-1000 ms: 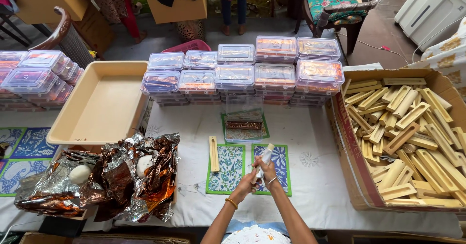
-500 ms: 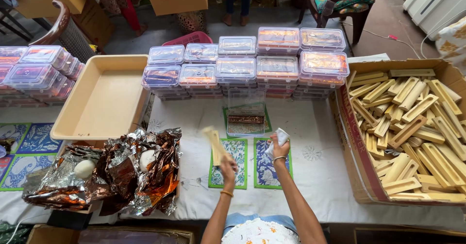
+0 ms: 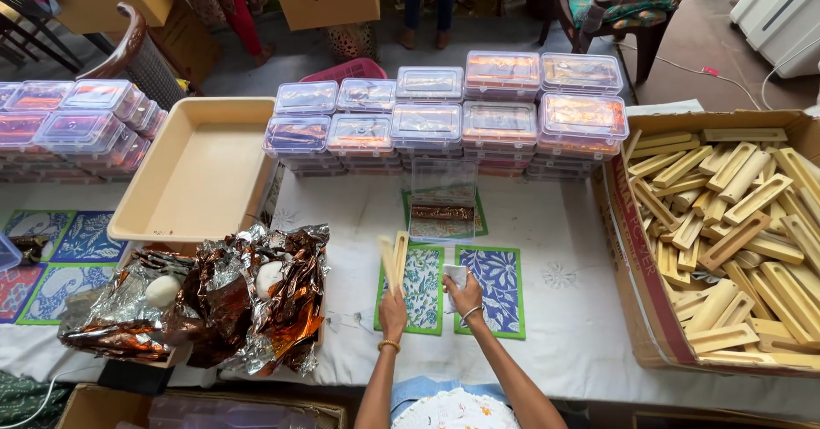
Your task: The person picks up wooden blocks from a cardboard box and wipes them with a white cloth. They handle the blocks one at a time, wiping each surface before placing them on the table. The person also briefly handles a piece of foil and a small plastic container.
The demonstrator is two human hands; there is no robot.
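My left hand [image 3: 392, 312] grips a pale wooden box [image 3: 393, 262] whose two long halves fan apart above a green floral mat [image 3: 420, 292]. My right hand [image 3: 464, 296] pinches a small white wrapped packet [image 3: 455, 274] just to the right, between that mat and a blue floral mat [image 3: 495, 290]. An open clear plastic container [image 3: 441, 208] with brown contents stands a little beyond both hands.
Stacks of lidded clear containers [image 3: 444, 122] line the back. A beige tray [image 3: 196, 173] sits at the left above crumpled foil with white balls [image 3: 213, 305]. A cardboard carton [image 3: 639, 250] full of wooden boxes fills the right. More container stacks [image 3: 73, 126] stand far left.
My hands split apart: the left picked up the wooden box from the cloth and raised it, the right kept the white packet. The box now stands with its halves spread.
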